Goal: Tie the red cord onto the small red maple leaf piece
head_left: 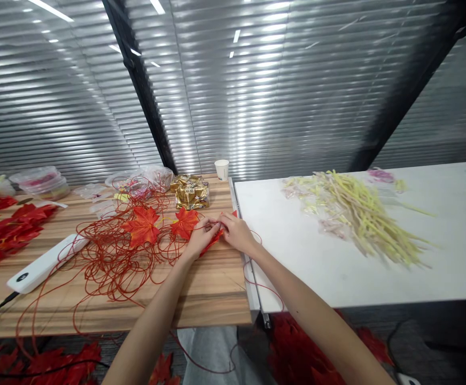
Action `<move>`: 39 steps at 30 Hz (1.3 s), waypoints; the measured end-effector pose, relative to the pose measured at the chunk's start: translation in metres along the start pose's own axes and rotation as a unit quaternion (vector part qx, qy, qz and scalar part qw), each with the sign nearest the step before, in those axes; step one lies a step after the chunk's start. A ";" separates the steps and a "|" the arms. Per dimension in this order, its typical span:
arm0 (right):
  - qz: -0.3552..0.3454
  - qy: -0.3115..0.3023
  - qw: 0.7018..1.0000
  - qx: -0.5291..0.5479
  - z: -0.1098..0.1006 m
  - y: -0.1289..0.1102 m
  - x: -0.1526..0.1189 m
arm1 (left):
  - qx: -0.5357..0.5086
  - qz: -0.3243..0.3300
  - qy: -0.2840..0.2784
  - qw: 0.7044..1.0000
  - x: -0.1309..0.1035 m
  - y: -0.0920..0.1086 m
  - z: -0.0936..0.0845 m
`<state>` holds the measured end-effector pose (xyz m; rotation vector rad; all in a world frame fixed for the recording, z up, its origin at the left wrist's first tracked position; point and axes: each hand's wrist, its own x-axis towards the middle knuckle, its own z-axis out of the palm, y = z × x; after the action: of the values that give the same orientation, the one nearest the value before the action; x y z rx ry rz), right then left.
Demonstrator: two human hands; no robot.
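Observation:
Close together near the right end of the wooden table, my left hand (202, 236) and my right hand (235, 230) pinch at a red artificial maple leaf (212, 242). My fingers cover much of that leaf, and what exactly lies between the fingertips is too small to tell. Just left of my left hand lies another orange-red maple leaf (185, 222), with a third maple leaf (142, 225) further left. Both rest over a loose tangle of thin red cord (116, 270). Some cord runs past my right wrist and hangs below the table edge.
A white stick-shaped device (48, 264) with a cable lies left. Behind stand a paper cup (222, 169), a gold packet (192, 192) and plastic tubs (40, 184). Red leaves (12, 230) are piled far left. Yellow fuzzy stems (371, 219) lie on the white table (309, 267).

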<state>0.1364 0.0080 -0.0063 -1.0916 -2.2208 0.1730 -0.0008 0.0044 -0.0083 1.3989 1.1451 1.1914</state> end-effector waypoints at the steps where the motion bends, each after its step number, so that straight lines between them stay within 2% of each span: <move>1: 0.000 -0.001 1.000 0.000 0.000 0.000 0.000 | 0.003 0.001 0.000 1.000 0.000 0.001 0.000; 16: -0.008 0.021 1.000 0.018 0.001 0.000 0.000 | -0.004 0.007 0.010 1.000 0.001 -0.001 -0.004; 26: -0.037 0.067 0.994 0.078 0.004 0.004 0.001 | 0.003 0.029 0.082 0.996 0.002 0.002 -0.006; 39: -0.026 0.095 0.994 0.052 0.004 0.007 0.001 | -0.020 0.020 0.051 0.998 0.001 0.003 -0.004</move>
<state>0.1381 0.0136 -0.0121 -0.9528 -2.0442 0.1540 -0.0046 0.0051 -0.0044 1.3507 1.1611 1.3197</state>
